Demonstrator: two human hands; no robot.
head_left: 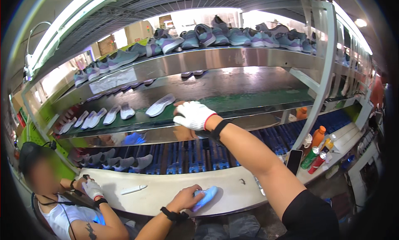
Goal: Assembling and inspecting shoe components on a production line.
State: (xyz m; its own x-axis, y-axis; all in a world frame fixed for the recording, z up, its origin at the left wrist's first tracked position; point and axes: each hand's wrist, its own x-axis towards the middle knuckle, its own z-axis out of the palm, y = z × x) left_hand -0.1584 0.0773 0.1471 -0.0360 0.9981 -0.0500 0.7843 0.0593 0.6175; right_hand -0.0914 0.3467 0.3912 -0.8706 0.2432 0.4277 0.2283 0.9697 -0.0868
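- Blue and lavender, the shoe piece (210, 193) is at the near edge of the counter (166, 180), about mid-length; the bare left hand (185, 198) grips it, fingers closed along its side.
- White knit with a red cuff covers the right hand (193, 115), stretched over the dark, glossy belt (232, 99); its fingertips are right by the end of 1 pale sole (161, 105), but I cannot tell whether they grasp it.
- Progress, as I judge it, is partway: the shoe piece and that sole are apart, and more loose soles (111, 114) toward the belt's left end look left to be worked, while the shoes (189, 40) on the upper shelf look complete.
- Soles look moulded and foamy, waisted in outline; the shelved shoes show soft blue-grey uppers with purple panels.
- Rounded grey shoe pieces (142, 162) sit on blue slats beyond the counter's far edge, at left.
- Smooth and slim, a white pen (134, 190) lies toward the counter's left end, near a co-worker's gloved hand (92, 189).
- Shiny green (310, 158) and red (317, 163) cans, 2 in all, stand toward the right end.
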